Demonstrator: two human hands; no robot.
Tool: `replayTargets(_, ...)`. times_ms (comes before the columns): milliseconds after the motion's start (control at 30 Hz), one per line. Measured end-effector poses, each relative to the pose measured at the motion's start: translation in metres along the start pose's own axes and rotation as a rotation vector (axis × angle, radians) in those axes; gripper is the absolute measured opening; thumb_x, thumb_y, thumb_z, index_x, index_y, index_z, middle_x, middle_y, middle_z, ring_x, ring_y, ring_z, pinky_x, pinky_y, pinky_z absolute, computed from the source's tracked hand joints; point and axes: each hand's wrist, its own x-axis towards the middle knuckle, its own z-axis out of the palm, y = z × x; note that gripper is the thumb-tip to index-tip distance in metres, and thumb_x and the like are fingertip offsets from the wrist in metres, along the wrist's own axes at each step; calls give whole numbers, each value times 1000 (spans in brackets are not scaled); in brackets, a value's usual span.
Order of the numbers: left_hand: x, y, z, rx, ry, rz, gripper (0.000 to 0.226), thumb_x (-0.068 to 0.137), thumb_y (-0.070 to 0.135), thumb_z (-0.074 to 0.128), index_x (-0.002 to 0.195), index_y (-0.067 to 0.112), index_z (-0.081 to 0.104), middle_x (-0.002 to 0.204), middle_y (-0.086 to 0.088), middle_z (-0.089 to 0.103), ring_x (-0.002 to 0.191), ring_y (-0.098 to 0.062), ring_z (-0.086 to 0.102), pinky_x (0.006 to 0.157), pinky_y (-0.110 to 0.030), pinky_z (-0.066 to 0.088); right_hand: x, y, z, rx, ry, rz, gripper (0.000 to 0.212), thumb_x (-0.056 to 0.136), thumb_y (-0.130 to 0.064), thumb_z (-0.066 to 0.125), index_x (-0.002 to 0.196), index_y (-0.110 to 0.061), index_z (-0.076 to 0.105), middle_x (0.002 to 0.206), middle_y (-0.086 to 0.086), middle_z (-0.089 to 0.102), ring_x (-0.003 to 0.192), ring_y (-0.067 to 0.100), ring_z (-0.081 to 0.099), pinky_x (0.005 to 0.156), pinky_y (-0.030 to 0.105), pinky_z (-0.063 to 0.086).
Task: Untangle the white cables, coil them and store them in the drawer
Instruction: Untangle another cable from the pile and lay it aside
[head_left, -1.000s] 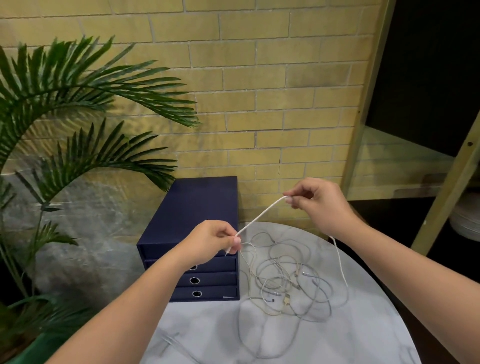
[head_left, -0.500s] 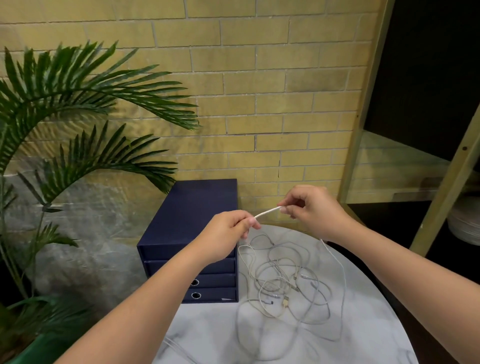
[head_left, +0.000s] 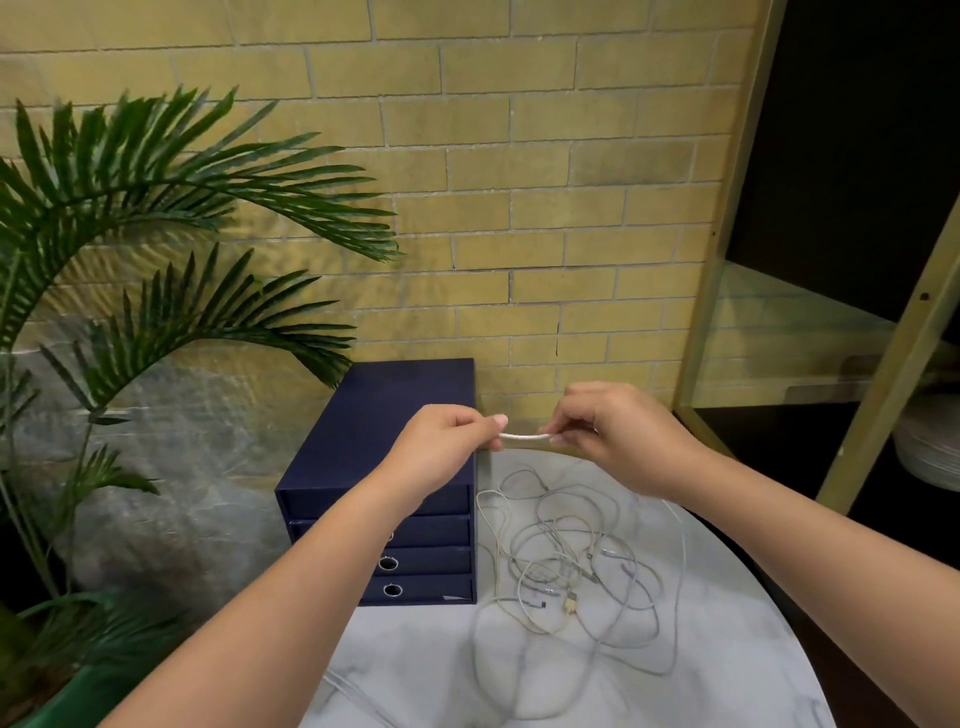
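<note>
A short stretch of white cable (head_left: 523, 438) spans between my two hands, held above the table. My left hand (head_left: 441, 452) pinches its left end with thumb and fingers. My right hand (head_left: 613, 441) pinches the other end, only a few centimetres away. Below them a tangle of white cables (head_left: 566, 566) lies loose on the round marble table (head_left: 727, 649), with several plug ends in the heap. A navy drawer box (head_left: 400, 415) with shut drawers stands at the table's back left, beside the tangle.
A palm plant (head_left: 156, 208) in a green pot fills the left side. A yellow brick wall stands behind the table. A gold-framed shelf (head_left: 883, 374) is on the right, with white plates (head_left: 930, 447) low down. Another cable lies near the table's front edge (head_left: 353, 696).
My hands have come together: the left rose and moved right, sliding along the cable. The span of cable between them has shrunk from long and slanted to a short level piece.
</note>
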Motion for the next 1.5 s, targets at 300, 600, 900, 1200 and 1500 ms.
replayTargets(300, -7, -8, -9, 347, 0, 186, 32, 94, 48, 50, 77, 31, 70, 48, 7, 37, 44, -8, 33, 49, -25, 28, 3, 6, 1, -42, 40, -6, 10, 87, -14, 64, 89, -21, 71, 83, -16, 59, 74, 5, 52, 63, 28, 45)
replayTargets(600, -16, -40, -34, 709, 75, 309, 31, 102, 38, 35, 88, 32, 62, 62, 12, 52, 60, -6, 51, 55, -25, 34, 4, 36, -8, 23, 24, 114, 10, 87, -11, 66, 92, -11, 74, 81, -7, 62, 73, 5, 55, 64, 14, 38)
replayTargets(900, -22, -63, -37, 677, -14, 221, 24, 101, 44, 36, 89, 30, 51, 64, 5, 55, 58, -10, 50, 56, -30, 40, 6, 35, -18, 39, 12, 146, 15, 92, -18, 59, 91, -8, 70, 79, -6, 57, 80, 15, 53, 70, 24, 38)
replayTargets(1200, -16, -20, -5, 520, 18, 364, 45, 98, 52, 22, 107, 27, 58, 82, 3, 65, 74, -12, 58, 66, -36, 49, 16, 19, -17, 55, 33, 80, 18, 95, -17, 53, 88, -9, 68, 74, -11, 50, 72, 8, 46, 64, 9, 34)
replayTargets(1500, -20, -23, -5, 650, 105, 398, 57, 100, 52, 17, 73, 19, 54, 56, 7, 49, 55, -11, 49, 52, -29, 37, 14, 14, -16, 4, 144, -10, 16, 95, -17, 52, 89, -16, 67, 82, -6, 56, 76, 14, 52, 69, 32, 45)
